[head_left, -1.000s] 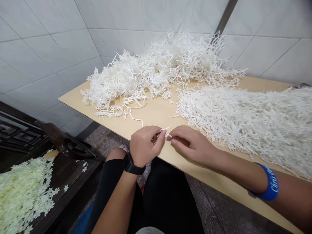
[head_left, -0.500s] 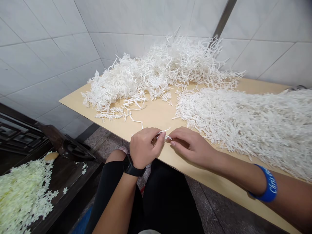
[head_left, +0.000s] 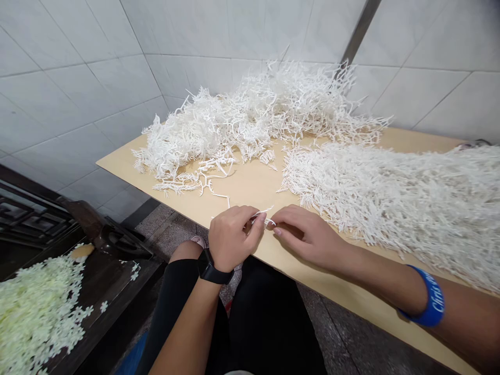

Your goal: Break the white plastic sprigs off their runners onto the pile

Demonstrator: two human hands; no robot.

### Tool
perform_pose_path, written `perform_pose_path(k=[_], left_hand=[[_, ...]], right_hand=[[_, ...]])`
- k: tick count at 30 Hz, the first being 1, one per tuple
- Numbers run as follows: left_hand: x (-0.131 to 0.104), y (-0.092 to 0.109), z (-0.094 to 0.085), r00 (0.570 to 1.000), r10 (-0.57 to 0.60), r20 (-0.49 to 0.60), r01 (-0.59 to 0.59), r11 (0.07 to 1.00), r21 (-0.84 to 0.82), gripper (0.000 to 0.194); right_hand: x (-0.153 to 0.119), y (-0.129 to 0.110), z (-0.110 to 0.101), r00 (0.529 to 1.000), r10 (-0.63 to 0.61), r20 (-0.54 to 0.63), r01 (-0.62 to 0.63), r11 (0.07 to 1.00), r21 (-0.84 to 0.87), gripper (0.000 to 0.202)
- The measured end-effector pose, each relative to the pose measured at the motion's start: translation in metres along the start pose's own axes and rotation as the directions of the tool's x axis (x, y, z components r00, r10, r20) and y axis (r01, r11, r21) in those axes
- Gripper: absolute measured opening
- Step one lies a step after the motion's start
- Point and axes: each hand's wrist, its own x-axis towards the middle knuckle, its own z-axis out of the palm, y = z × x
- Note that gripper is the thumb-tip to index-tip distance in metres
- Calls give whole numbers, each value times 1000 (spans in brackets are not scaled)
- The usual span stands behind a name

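1. Head view: 2 bare hands meet in front of the body, near the front edge of a light wooden table [head_left: 250,179].
2. The left hand [head_left: 236,237] pinches a small white plastic sprig [head_left: 266,210] between thumb and index finger. Its other fingers curl inward, mostly hidden behind the hand.
3. That sprig sits between the 2 hands, with thin white ends poking out past the left thumb, toward the right fingers.
4. The right hand [head_left: 307,234] is just beside it, thumb and index finger curved toward each other with the tips close. I cannot tell whether they touch the sprig or pinch part of it.
5. A black watch [head_left: 213,270] is on the left wrist, and a blue band [head_left: 428,297] with white lettering circles the right forearm.
6. On the table lie 2 heaps of white plastic pieces: a tall tangled heap [head_left: 250,117] at the back by the tiled wall [head_left: 219,26], and a flatter heap [head_left: 394,187] to the right.
7. Loose branching pieces [head_left: 205,181] lie in front of the tangled heap.
8. At lower left, pale green-white flowers [head_left: 37,307] are piled on a dark bench [head_left: 105,278].
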Motion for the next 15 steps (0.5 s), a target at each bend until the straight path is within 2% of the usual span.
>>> perform_pose_path(k=[15], left_hand=[[0,0,1,1000,9,-6,-9,1000,6,26]], right_hand=[[1,0,0,1000,-7,-7,7,1000,-1,12]])
